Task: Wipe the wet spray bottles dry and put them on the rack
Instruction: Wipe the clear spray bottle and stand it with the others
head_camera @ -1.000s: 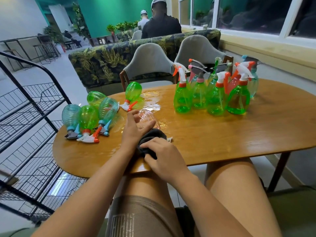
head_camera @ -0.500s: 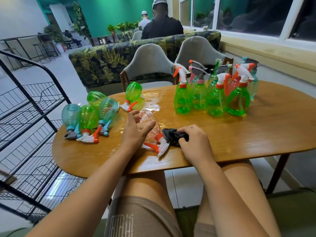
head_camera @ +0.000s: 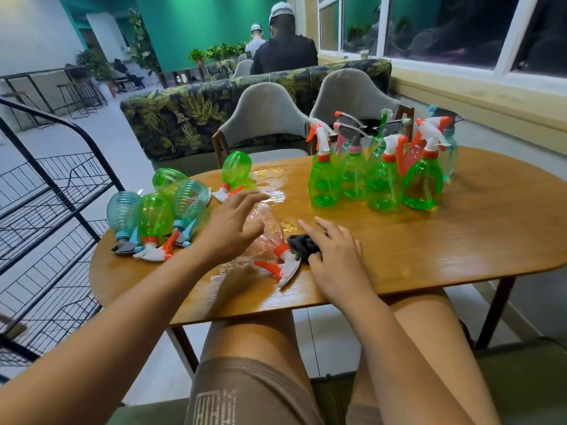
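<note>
Room with green back wall and big windows (head_camera: 445,26) along 1 to 3 o'clock. Oval wooden table (head_camera: 460,240) fills the centre, wet sheen (head_camera: 276,185) towards 11. Black wire rack (head_camera: 55,191) at 9 o'clock, just beside the table edge. Leaf-print sofa (head_camera: 184,118) and two grey chairs (head_camera: 264,118) at 12.

Cluster of upright green spray bottles (head_camera: 380,179) at 1 o'clock. Group of green and blue spray bottles lying flat (head_camera: 153,216) at 10.

Clear pinkish spray bottle with orange-white trigger (head_camera: 270,237) lies at centre. Left hand (head_camera: 233,228) over its body, fingers straight and spread, blurred; contact unclear. Right hand (head_camera: 337,259) rests on crumpled black cloth (head_camera: 302,245) beside the trigger, fingers extended, slightly apart.
</note>
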